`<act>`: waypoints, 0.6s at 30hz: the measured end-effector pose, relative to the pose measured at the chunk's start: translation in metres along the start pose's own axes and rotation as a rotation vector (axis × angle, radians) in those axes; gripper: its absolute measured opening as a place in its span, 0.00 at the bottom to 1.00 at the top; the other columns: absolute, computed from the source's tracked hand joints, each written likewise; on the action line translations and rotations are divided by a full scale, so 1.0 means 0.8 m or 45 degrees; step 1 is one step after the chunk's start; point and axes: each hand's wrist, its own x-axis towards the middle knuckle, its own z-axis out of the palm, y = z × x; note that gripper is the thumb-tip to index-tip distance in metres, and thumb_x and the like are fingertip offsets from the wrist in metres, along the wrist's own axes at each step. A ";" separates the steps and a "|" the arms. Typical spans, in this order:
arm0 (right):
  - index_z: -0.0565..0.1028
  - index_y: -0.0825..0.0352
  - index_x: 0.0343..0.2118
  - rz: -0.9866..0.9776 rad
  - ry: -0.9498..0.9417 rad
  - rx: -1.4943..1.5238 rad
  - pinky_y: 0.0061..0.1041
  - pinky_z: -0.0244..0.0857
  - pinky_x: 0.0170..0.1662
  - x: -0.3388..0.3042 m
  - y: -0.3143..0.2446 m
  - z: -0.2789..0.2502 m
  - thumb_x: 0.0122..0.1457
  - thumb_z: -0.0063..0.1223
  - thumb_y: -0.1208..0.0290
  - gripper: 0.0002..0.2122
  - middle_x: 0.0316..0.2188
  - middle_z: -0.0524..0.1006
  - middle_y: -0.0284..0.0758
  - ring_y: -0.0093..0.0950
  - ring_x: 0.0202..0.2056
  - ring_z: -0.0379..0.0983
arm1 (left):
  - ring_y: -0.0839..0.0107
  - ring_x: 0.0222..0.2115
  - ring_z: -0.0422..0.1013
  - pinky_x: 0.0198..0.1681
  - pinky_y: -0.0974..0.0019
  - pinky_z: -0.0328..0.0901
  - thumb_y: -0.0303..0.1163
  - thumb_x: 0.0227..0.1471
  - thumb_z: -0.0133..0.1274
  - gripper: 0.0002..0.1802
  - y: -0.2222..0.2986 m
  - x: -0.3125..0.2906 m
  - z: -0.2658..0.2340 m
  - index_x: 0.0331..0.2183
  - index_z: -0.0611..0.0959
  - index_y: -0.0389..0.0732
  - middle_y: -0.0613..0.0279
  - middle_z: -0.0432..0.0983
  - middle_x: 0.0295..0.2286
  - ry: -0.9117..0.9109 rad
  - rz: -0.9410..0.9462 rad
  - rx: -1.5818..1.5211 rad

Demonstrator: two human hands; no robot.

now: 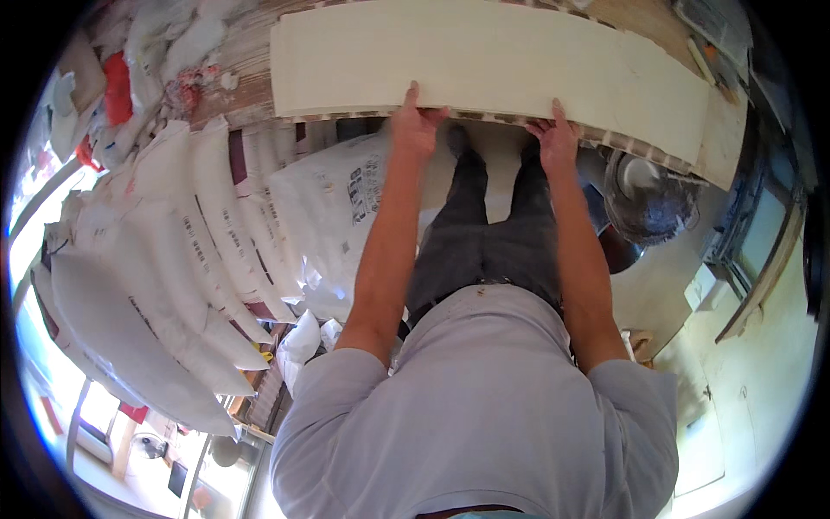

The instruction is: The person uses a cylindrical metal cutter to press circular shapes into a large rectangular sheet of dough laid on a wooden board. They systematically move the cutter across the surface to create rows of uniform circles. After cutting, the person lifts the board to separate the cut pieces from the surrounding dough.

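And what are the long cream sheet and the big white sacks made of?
The cream sheet: possibly dough, maybe cloth; it looks matte, pale and smooth. The white sacks: probably plastic, perhaps woven; they look fairly smooth, bulging and creased.

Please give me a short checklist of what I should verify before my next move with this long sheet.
1. Left hand at the near edge: ok, touching it.
2. Right hand at the same edge: ok, touching it further right.
3. Cream sheet spread out: ok, looks flat.
4. Firmness of grip: cannot tell.
5. Tools apart from the sheet's right end: cannot tell, they lie close.
6. Free room on the left: not ok, white sacks crowd it.
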 end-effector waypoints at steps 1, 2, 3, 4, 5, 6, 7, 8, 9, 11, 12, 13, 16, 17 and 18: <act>0.73 0.66 0.50 0.022 -0.011 0.017 0.40 0.79 0.37 -0.008 0.000 0.004 0.66 0.59 0.65 0.15 0.40 0.80 0.36 0.34 0.43 0.80 | 0.63 0.33 0.78 0.30 0.56 0.78 0.43 0.64 0.57 0.17 0.004 0.000 -0.002 0.46 0.79 0.41 0.57 0.80 0.36 -0.016 -0.001 -0.044; 0.73 0.67 0.50 0.045 -0.022 0.032 0.41 0.79 0.39 -0.017 0.002 0.009 0.67 0.58 0.63 0.15 0.39 0.80 0.37 0.35 0.44 0.80 | 0.64 0.33 0.78 0.30 0.57 0.77 0.44 0.64 0.57 0.17 0.001 -0.001 -0.001 0.45 0.79 0.41 0.57 0.80 0.36 -0.032 -0.001 -0.088; 0.72 0.67 0.50 0.145 -0.005 0.018 0.41 0.78 0.40 -0.027 0.008 0.013 0.68 0.57 0.61 0.16 0.40 0.80 0.38 0.35 0.44 0.80 | 0.64 0.32 0.78 0.29 0.58 0.77 0.45 0.65 0.56 0.17 0.000 -0.001 0.000 0.45 0.79 0.41 0.58 0.80 0.35 -0.051 -0.004 -0.130; 0.72 0.67 0.51 0.245 0.011 -0.004 0.41 0.77 0.42 -0.037 0.016 0.013 0.68 0.55 0.58 0.18 0.41 0.80 0.39 0.36 0.45 0.80 | 0.64 0.32 0.78 0.29 0.59 0.76 0.44 0.65 0.56 0.17 0.003 -0.003 0.000 0.45 0.79 0.41 0.57 0.80 0.35 -0.039 -0.015 -0.124; 0.72 0.67 0.51 0.347 0.027 -0.028 0.41 0.76 0.44 -0.046 0.027 0.016 0.69 0.54 0.55 0.19 0.42 0.80 0.39 0.37 0.45 0.80 | 0.64 0.31 0.78 0.29 0.60 0.76 0.44 0.65 0.56 0.16 0.008 -0.003 -0.001 0.45 0.79 0.41 0.57 0.80 0.35 -0.025 -0.026 -0.119; 0.71 0.67 0.52 0.444 -0.105 -0.012 0.41 0.74 0.46 -0.060 0.041 0.021 0.70 0.52 0.53 0.20 0.43 0.80 0.40 0.38 0.47 0.80 | 0.63 0.31 0.77 0.29 0.60 0.76 0.44 0.64 0.55 0.16 0.011 -0.007 -0.001 0.45 0.79 0.41 0.57 0.80 0.35 -0.011 -0.046 -0.118; 0.71 0.66 0.53 0.527 -0.226 0.003 0.41 0.73 0.48 -0.075 0.054 0.031 0.70 0.50 0.51 0.21 0.45 0.79 0.40 0.39 0.49 0.79 | 0.62 0.30 0.77 0.30 0.62 0.76 0.42 0.64 0.55 0.16 0.016 -0.016 0.012 0.45 0.79 0.40 0.56 0.80 0.35 0.016 -0.035 -0.128; 0.70 0.66 0.54 0.610 -0.347 0.018 0.41 0.71 0.51 -0.085 0.067 0.043 0.71 0.48 0.50 0.23 0.46 0.79 0.40 0.39 0.50 0.78 | 0.62 0.30 0.77 0.30 0.62 0.76 0.42 0.63 0.55 0.17 0.022 -0.020 0.016 0.45 0.79 0.40 0.56 0.80 0.34 0.000 -0.035 -0.153; 0.70 0.66 0.55 0.644 -0.414 0.088 0.40 0.70 0.52 -0.092 0.079 0.065 0.71 0.48 0.50 0.22 0.47 0.78 0.40 0.39 0.52 0.77 | 0.62 0.30 0.77 0.30 0.62 0.76 0.43 0.63 0.55 0.17 0.027 -0.024 0.016 0.45 0.79 0.40 0.56 0.80 0.34 -0.013 -0.030 -0.178; 0.70 0.65 0.56 0.710 -0.536 0.230 0.40 0.68 0.55 -0.099 0.098 0.113 0.72 0.46 0.50 0.22 0.49 0.77 0.39 0.37 0.55 0.74 | 0.62 0.31 0.77 0.31 0.62 0.76 0.43 0.63 0.55 0.17 0.034 -0.029 0.020 0.45 0.79 0.39 0.56 0.79 0.35 -0.041 -0.005 -0.176; 0.69 0.65 0.57 0.667 -0.524 0.306 0.40 0.67 0.57 -0.095 0.103 0.135 0.72 0.45 0.49 0.24 0.51 0.76 0.39 0.37 0.56 0.72 | 0.63 0.32 0.77 0.30 0.62 0.76 0.43 0.63 0.55 0.18 0.039 -0.032 0.023 0.45 0.78 0.39 0.55 0.79 0.36 -0.052 0.022 -0.149; 0.68 0.66 0.59 0.619 -0.505 0.380 0.40 0.65 0.60 -0.086 0.109 0.154 0.72 0.45 0.47 0.25 0.54 0.75 0.40 0.37 0.57 0.71 | 0.63 0.33 0.77 0.30 0.62 0.75 0.43 0.63 0.55 0.18 0.043 -0.037 0.028 0.45 0.78 0.39 0.55 0.79 0.37 -0.066 0.040 -0.120; 0.69 0.66 0.59 0.607 -0.612 0.621 0.41 0.65 0.61 -0.055 0.124 0.182 0.71 0.48 0.50 0.24 0.54 0.74 0.39 0.37 0.57 0.70 | 0.63 0.39 0.76 0.38 0.59 0.75 0.43 0.63 0.54 0.19 0.056 -0.052 0.043 0.48 0.77 0.39 0.55 0.78 0.41 0.043 0.217 0.169; 0.69 0.66 0.58 0.620 -0.676 0.704 0.41 0.66 0.61 -0.049 0.128 0.182 0.70 0.50 0.52 0.23 0.53 0.75 0.39 0.37 0.56 0.71 | 0.63 0.42 0.75 0.43 0.58 0.74 0.43 0.63 0.54 0.21 0.054 -0.045 0.031 0.50 0.76 0.38 0.54 0.77 0.43 0.032 0.239 0.156; 0.70 0.66 0.57 0.589 -0.537 0.644 0.41 0.67 0.60 -0.055 0.131 0.192 0.70 0.52 0.55 0.22 0.52 0.75 0.38 0.36 0.55 0.71 | 0.62 0.44 0.74 0.47 0.56 0.73 0.44 0.63 0.54 0.22 0.055 -0.029 0.006 0.51 0.75 0.38 0.54 0.76 0.45 0.032 0.279 0.141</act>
